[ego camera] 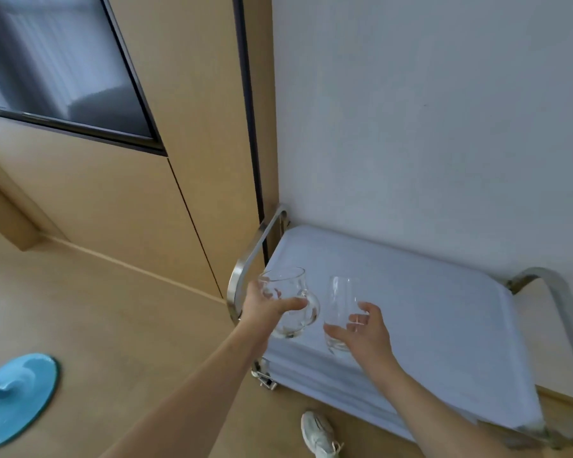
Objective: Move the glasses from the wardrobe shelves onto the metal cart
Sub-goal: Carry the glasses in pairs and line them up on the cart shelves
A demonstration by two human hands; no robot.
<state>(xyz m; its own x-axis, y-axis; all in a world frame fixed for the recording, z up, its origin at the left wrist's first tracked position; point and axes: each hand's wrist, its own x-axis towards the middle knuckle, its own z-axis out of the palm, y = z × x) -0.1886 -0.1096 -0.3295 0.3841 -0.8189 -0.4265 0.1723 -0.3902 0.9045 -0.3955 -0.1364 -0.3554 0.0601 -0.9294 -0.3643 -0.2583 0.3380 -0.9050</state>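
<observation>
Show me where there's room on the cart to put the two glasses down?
The cart top is bare from its middle across to the right handle and back to the wall. The crowded spot is the front left corner by the left handle, where the left hand grips the round glass and the right hand grips the tall glass.

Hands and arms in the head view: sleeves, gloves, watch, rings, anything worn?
Nothing worn that shows. The left hand and right hand are bare, with no gloves, and I can make out no rings. Both forearms are bare as far as the frame shows them: no sleeve, watch or band.
</observation>
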